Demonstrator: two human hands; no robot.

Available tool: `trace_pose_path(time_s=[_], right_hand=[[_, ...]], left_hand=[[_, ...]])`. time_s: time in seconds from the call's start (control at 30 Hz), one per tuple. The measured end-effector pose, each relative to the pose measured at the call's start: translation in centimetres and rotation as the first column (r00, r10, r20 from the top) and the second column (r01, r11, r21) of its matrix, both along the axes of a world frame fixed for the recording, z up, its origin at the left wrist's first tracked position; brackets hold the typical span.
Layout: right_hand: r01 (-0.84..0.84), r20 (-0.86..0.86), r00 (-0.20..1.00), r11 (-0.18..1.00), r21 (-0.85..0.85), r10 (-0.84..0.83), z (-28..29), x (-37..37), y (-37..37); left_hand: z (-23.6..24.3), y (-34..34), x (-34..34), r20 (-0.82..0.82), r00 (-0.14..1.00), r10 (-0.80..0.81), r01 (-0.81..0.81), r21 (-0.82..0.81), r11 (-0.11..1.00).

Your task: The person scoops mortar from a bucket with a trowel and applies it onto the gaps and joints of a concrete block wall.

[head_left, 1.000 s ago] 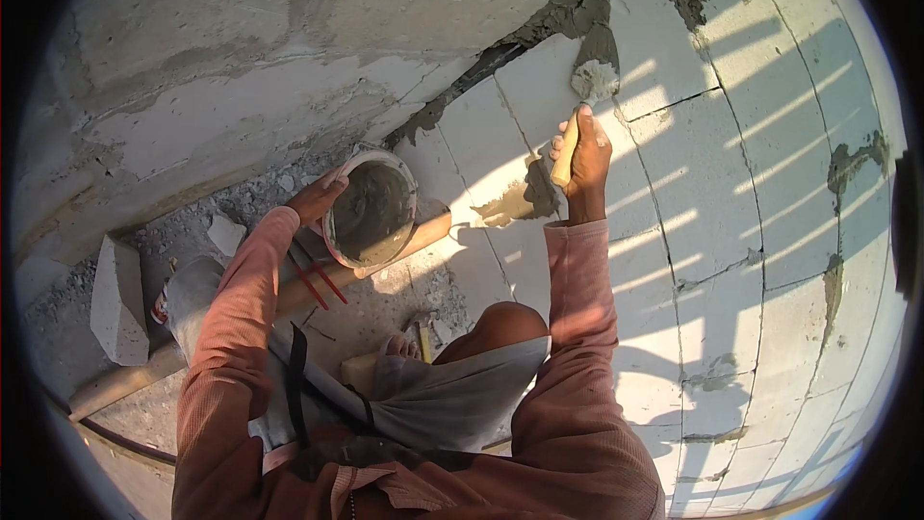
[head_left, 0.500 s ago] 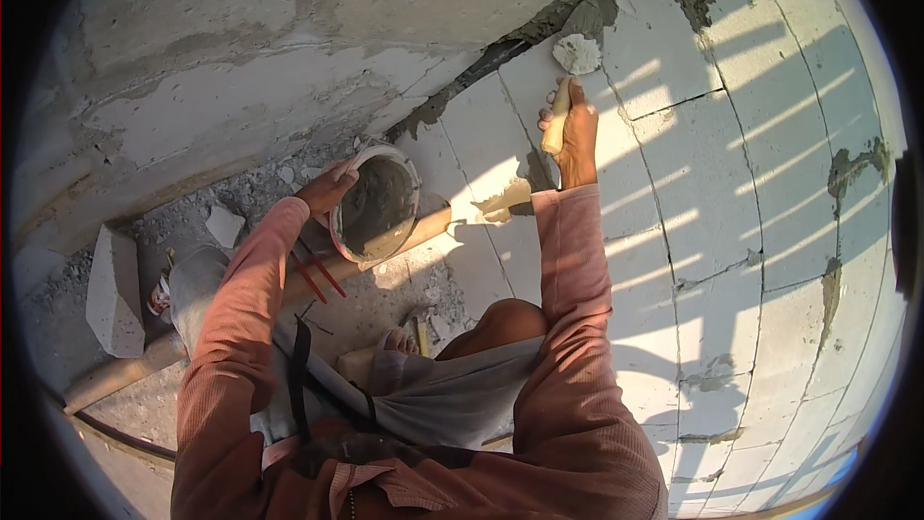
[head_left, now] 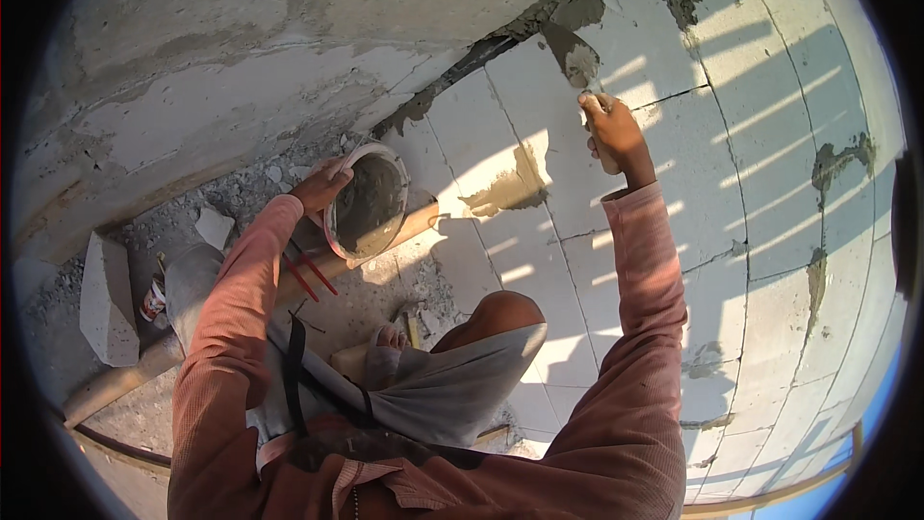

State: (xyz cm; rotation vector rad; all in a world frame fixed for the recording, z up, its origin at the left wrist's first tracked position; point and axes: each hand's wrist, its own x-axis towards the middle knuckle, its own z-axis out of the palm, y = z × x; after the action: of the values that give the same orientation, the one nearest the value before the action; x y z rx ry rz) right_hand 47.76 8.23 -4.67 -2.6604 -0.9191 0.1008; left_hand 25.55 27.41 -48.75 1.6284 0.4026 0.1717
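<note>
My right hand (head_left: 618,138) is wrapped around the pale handle of a trowel (head_left: 580,65), whose mortar-smeared blade lies against the white block wall (head_left: 464,125). The blade's tip points up toward the dark mortar joint (head_left: 496,46) where this wall meets the grey surface above. To the left, my left hand (head_left: 320,186) grips the rim of a bucket (head_left: 332,228), tilted so its inside faces me. Grey mortar (head_left: 371,204) coats the inside of the bucket. A wet mortar patch (head_left: 520,188) sits on the blocks between the bucket and my right forearm.
A wooden pole (head_left: 130,374) runs behind the bucket. Two red bars (head_left: 310,274) stick out below it. At left are a pale block (head_left: 108,300) and a small can (head_left: 154,299). A hammer (head_left: 412,325) lies near my foot, with rubble (head_left: 255,195) along the wall base.
My right hand has moved right and slightly down, turning the trowel so its blade points up and left. More of the blade shows. My left hand still grips the bucket, nearly unmoved.
</note>
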Motion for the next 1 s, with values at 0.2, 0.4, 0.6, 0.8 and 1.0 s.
trace_pose_path(time_s=[0.2, 0.4, 0.6, 0.8, 1.0], right_hand=[[-0.035, 0.289, 0.957, 0.999, 0.021, 0.027, 9.2, -1.3, 1.4], [-0.059, 0.276, 0.961, 0.986, 0.157, 0.014, 6.6, 0.4, -0.3], [-0.284, 0.390, 0.850, 0.932, -0.225, 0.354, -4.5, 0.5, -7.5], [-0.598, 0.419, 0.417, 0.591, -0.542, 0.807, -23.1, -1.6, -8.4], [-0.583, 0.284, 0.462, 0.529, -0.617, 0.840, -34.9, -2.5, -5.2]], left_hand=[[3.8, -1.0, -1.2, -0.074, 0.997, -0.014, -0.007, -0.267, 0.964], [0.2, -0.6, -1.5, -0.044, 0.999, 0.015, -0.018, -0.084, 0.996], [3.6, 0.1, -2.2, -0.062, 0.993, -0.098, 0.075, -0.298, 0.952], [2.7, 0.3, -3.3, -0.134, 0.985, -0.105, 0.069, -0.251, 0.966], [3.4, -0.4, -4.2, -0.159, 0.977, -0.141, 0.108, -0.202, 0.973]])
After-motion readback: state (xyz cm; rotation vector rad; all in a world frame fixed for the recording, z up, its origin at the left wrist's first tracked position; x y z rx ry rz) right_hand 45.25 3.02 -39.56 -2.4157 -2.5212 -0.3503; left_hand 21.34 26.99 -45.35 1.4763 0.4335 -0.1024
